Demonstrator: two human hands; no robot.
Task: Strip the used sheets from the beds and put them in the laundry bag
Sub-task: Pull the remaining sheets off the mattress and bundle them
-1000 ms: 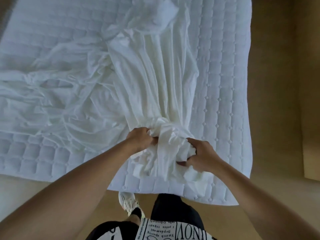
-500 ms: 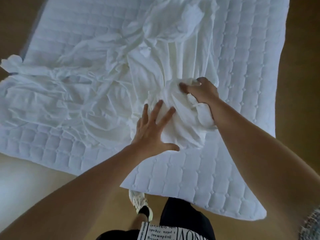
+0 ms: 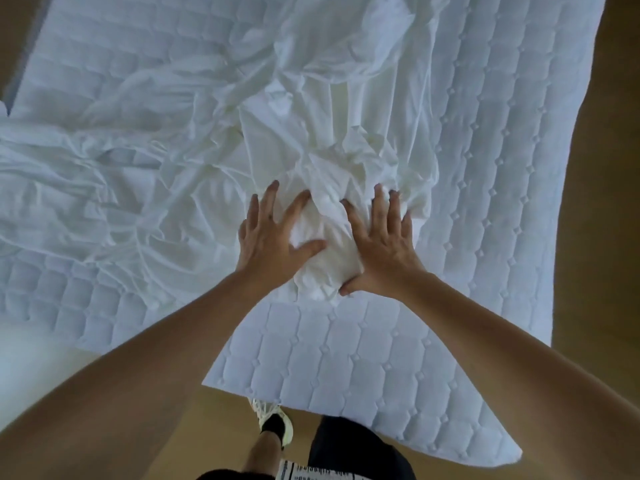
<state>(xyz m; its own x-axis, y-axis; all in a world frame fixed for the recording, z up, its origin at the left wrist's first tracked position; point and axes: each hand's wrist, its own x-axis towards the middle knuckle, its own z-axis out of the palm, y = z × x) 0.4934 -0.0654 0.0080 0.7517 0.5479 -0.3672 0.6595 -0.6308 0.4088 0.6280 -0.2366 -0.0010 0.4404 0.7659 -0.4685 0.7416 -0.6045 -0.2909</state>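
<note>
A crumpled white sheet lies loose over the quilted white mattress, gathered into a bunched lump near the bed's front corner. My left hand presses flat on the left side of that lump with fingers spread. My right hand presses flat on its right side, fingers straight and pointing away from me. Neither hand curls round the cloth. No laundry bag is in view.
The mattress corner juts toward me over a brown wooden floor. My leg and a white shoe stand just in front of the bed edge. A pale surface shows at the lower left.
Both hands let go of the bunched sheet they were gripping and pushed it up the bed. They now lie flat on the lump, the right hand having released its hold last.
</note>
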